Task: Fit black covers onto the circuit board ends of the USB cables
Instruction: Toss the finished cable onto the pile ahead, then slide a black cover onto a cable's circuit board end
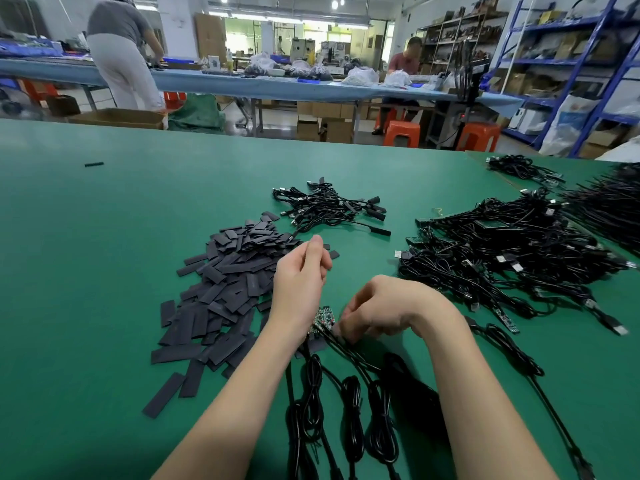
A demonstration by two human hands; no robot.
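Green circuit board ends (pixel 323 318) of the USB cables (pixel 349 403) lie on the green table mat (pixel 104 254), just right of the heap of black covers (pixel 225 289). The right hand (pixel 388 310) pinches the cables beside the boards. The left hand (pixel 301 275) hovers over the heap, fingers curled; whether it holds anything cannot be determined.

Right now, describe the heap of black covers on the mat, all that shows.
The heap of black covers is a loose pile of flat, matte, dark rectangular sleeves, seemingly soft plastic. They lie overlapping at all angles on the green mat, with strays scattered at the near edge. The left hand hovers over the pile's right side.
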